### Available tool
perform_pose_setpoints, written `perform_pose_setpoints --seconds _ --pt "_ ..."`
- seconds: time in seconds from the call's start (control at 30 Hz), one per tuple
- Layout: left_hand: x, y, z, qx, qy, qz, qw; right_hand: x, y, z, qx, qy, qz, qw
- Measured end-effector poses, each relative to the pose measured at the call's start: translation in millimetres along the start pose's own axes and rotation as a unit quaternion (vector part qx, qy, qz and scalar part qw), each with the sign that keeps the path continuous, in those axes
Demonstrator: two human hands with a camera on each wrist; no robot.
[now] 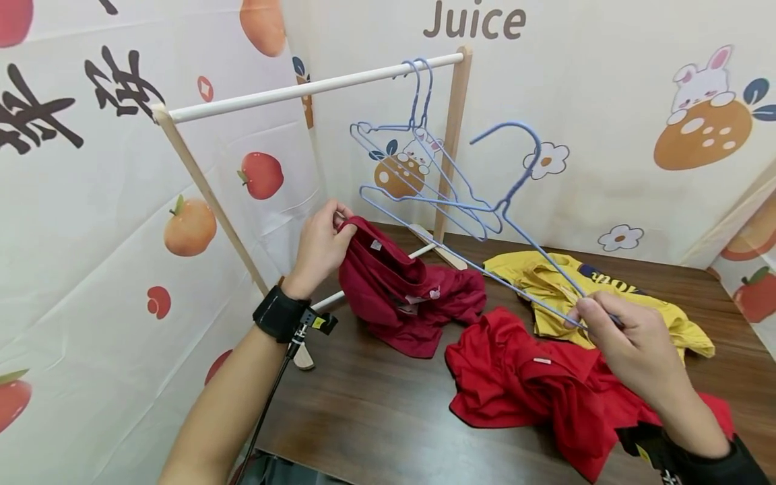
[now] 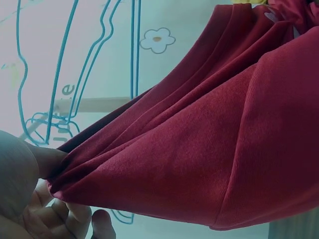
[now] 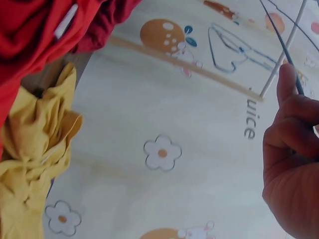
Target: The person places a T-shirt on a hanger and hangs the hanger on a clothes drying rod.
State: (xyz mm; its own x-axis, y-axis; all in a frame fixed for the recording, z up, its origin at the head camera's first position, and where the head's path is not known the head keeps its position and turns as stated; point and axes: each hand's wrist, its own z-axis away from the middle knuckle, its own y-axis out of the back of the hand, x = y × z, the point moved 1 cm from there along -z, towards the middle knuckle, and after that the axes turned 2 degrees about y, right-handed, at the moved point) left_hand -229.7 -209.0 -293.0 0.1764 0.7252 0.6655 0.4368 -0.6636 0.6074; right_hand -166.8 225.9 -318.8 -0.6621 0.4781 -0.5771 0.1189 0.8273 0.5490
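My left hand (image 1: 326,244) pinches the edge of a dark red shirt (image 1: 388,296), lifting its opening off the table while the rest lies bunched below. In the left wrist view, the cloth of the dark red shirt (image 2: 189,139) stretches taut from between thumb and fingers. My right hand (image 1: 630,343) grips one end of a blue wire hanger (image 1: 509,222), whose hook points up and whose other end reaches over the dark red shirt. Curled fingers of the right hand (image 3: 294,134) show around the wire in the right wrist view.
Two blue hangers (image 1: 424,128) hang at the far end of a white rail (image 1: 315,86) on a wooden stand. A bright red shirt (image 1: 545,377) lies crumpled at front right, with a yellow shirt (image 1: 655,303) behind it on the brown table (image 1: 364,417). Printed cloth walls surround the table.
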Motion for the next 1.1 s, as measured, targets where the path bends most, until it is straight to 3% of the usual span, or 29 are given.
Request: perform_pose_setpoints --seconds 0.23,0.73,1.1 --pt "-1.8 -1.8 -3.1 0.001 -0.002 -0.007 1.0000 12 12 17 -0.013 0.011 -0.028 0.999" --pt "10.8 -7.2 -8.3 0.013 -0.030 -0.011 0.9994 28 13 23 -0.038 0.035 0.010 0.999" --pt "29.0 -18.3 3.1 -0.016 -0.112 -0.036 0.9929 36 10 22 -0.064 0.043 0.007 0.997"
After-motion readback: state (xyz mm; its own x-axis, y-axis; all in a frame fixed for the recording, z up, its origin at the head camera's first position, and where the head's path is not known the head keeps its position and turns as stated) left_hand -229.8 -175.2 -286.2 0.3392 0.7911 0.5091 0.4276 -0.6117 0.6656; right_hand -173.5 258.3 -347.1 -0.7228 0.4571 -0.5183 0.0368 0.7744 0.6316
